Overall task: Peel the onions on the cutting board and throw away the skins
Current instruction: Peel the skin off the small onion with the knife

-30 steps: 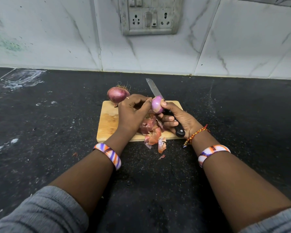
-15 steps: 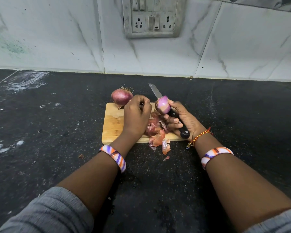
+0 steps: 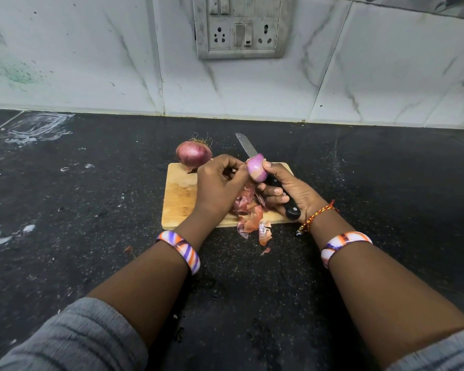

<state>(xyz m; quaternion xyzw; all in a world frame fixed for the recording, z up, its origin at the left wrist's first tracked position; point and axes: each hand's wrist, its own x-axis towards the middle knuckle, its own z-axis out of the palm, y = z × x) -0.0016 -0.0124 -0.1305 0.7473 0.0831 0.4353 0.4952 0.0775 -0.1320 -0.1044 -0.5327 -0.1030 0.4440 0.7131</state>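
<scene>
Your right hand (image 3: pixel 292 192) has two things at once: the fingers are curled round the black handle of the knife (image 3: pixel 283 195), whose blade points away from you toward the wall, while thumb and forefinger pinch the peeled onion (image 3: pixel 257 171) just above the far edge of the cutting board (image 3: pixel 181 199). Your left hand (image 3: pixel 220 187) is curled with its fingertips at the left side of that onion, pinching at it (whether on a strip of skin or the bulb itself, you cannot tell from here). The unpeeled onion (image 3: pixel 194 154) sits at the board's far left corner, roots up. The loose skins (image 3: pixel 252 215) lie heaped on the board's near edge, below your hands, spilling onto the black counter (image 3: pixel 91 223). On the tiled wall behind, the socket panel (image 3: pixel 239 26) shows no readable lettering, and neither does the knife.
</scene>
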